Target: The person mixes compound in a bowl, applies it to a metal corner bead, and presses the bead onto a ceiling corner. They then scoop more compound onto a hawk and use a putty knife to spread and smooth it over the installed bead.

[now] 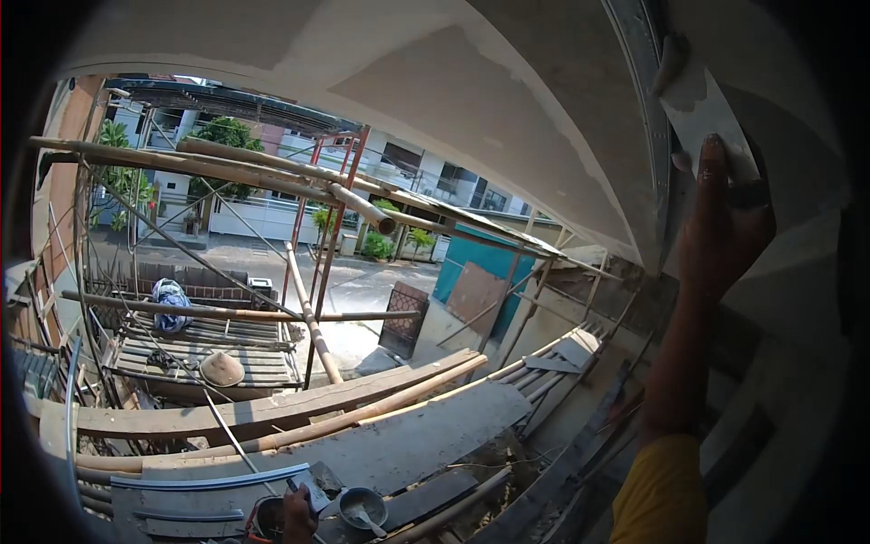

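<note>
Overhead at the upper right, my right hand (pixel 725 195) grips a broad putty knife (pixel 725 122), its fingers wrapped round the handle and one finger along the metal blade. Some putty shows on the blade, which is close to a perforated metal strip (pixel 645 100) on the ceiling edge. Low in the view, my left hand (pixel 299 515) is closed on a flat, pale-bladed tool (pixel 316 492); its handle is hidden. Just right of that hand stands a round bowl of grey paste (pixel 363 508) with a tool in it. A dark bucket (pixel 266 517) is to its left.
Planks (pixel 390 426) and bamboo poles (pixel 299 440) form a scaffold below. A thick bamboo pole (pixel 358 207) crosses ahead. A conical hat (pixel 222 368) lies on a lower slatted platform. The sloping plastered ceiling (pixel 471 91) hangs close above. Beyond is a street (pixel 236 249).
</note>
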`<state>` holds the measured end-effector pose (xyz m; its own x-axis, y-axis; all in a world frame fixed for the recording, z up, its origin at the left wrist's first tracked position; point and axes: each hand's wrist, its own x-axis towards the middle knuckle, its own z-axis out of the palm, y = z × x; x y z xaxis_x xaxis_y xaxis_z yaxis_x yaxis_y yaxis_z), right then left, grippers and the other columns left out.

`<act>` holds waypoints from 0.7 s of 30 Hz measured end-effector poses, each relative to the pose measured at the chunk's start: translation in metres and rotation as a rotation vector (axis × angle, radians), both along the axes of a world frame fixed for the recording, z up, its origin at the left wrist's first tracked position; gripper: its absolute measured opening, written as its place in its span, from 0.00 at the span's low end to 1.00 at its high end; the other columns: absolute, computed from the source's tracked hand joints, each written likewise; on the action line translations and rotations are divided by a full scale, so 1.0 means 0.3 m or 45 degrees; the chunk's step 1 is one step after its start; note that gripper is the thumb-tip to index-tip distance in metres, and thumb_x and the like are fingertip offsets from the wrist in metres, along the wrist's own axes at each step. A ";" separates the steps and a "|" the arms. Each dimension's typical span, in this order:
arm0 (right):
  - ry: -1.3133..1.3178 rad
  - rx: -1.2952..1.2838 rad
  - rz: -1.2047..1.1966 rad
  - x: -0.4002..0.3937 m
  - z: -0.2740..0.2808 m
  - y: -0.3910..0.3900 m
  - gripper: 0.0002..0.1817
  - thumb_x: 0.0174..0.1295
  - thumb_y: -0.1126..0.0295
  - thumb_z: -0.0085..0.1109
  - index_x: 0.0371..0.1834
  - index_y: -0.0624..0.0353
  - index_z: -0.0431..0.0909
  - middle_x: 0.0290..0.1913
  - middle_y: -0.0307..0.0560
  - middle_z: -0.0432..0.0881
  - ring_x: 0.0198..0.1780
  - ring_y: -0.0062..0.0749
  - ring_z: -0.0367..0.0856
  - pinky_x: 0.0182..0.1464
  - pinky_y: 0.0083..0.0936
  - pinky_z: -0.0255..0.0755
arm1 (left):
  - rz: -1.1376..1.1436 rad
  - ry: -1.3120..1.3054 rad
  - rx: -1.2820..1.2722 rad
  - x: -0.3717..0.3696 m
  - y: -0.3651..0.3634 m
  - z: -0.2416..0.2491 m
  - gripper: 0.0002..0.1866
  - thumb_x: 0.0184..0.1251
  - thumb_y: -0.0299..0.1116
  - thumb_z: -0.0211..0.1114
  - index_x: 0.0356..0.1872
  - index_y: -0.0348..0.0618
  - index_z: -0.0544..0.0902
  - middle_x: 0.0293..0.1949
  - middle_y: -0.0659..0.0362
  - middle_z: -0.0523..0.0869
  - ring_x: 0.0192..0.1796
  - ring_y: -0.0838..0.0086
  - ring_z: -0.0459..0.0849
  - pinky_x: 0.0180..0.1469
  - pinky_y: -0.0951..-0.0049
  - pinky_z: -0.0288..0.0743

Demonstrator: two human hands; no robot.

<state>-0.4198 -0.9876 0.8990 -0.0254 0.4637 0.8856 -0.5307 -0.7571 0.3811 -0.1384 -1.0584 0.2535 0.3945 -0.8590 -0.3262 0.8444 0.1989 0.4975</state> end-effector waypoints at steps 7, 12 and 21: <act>0.009 -0.273 -0.511 0.013 0.108 0.101 0.14 0.65 0.68 0.59 0.45 0.71 0.80 0.36 0.49 0.86 0.39 0.29 0.86 0.41 0.24 0.78 | -0.155 -0.137 0.147 -0.015 0.033 0.055 0.04 0.71 0.32 0.54 0.38 0.48 0.76 0.23 0.67 0.71 0.21 0.77 0.69 0.22 0.71 0.64; 0.051 -0.481 -0.690 0.041 0.127 0.121 0.14 0.65 0.66 0.57 0.45 0.67 0.80 0.30 0.50 0.85 0.33 0.30 0.85 0.37 0.28 0.75 | -0.167 -0.168 0.272 -0.061 0.057 0.141 0.07 0.70 0.36 0.56 0.30 0.53 0.75 0.18 0.70 0.65 0.17 0.82 0.60 0.16 0.72 0.53; -0.045 -0.345 -0.982 0.139 0.102 0.089 0.17 0.62 0.75 0.55 0.55 0.57 0.76 0.34 0.55 0.84 0.34 0.46 0.85 0.37 0.37 0.78 | -0.172 -0.179 0.202 -0.069 0.033 0.128 0.13 0.71 0.38 0.57 0.23 0.57 0.70 0.18 0.72 0.62 0.17 0.82 0.55 0.16 0.74 0.48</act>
<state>-0.3781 -0.9608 0.9296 0.3624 0.5601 0.7450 -0.8800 -0.0577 0.4715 -0.1590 -1.0484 0.2920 0.3306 -0.8494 -0.4114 0.7783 -0.0012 0.6279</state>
